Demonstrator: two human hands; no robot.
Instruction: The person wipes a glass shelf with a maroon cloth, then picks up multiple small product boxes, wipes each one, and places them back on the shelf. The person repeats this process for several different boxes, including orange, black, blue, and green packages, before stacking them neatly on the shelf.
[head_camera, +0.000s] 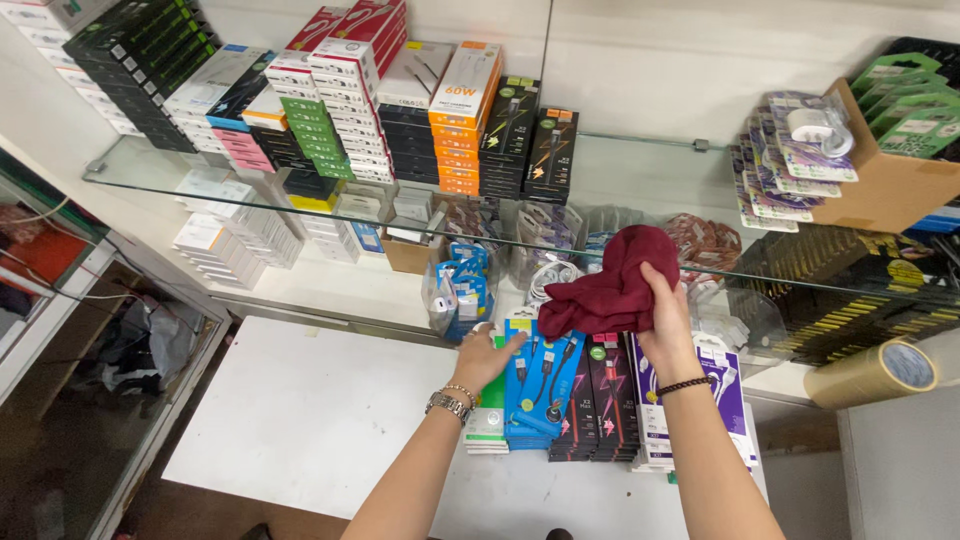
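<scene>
**Maroon cloth over cable packs**

Maroon cloth (620, 283) bunched and gripped in right hand (665, 325), fingers closed round its lower edge, held up just in front of glass shelf (640, 170) edge and above row of packs.

From left: stacked white boxes (225, 245) on lower shelf beneath glass. White table top (310, 410) bare in its near-left part. Left hand (488, 358), bracelet and metal watch at wrist, reached forward with fingers spread loosely, fingertips touching top of blue cable pack (540, 385); nothing gripped. Beside blue pack, black cable packs (600, 395), then purple-and-white packs (720, 395) under right forearm, all lying flat in row on table. Beaded band worn on right wrist. Further right, roll of brown tape (875, 372) lying on its side near counter edge. Above, on glass, brown cardboard box (890, 180) with green packets.
</scene>
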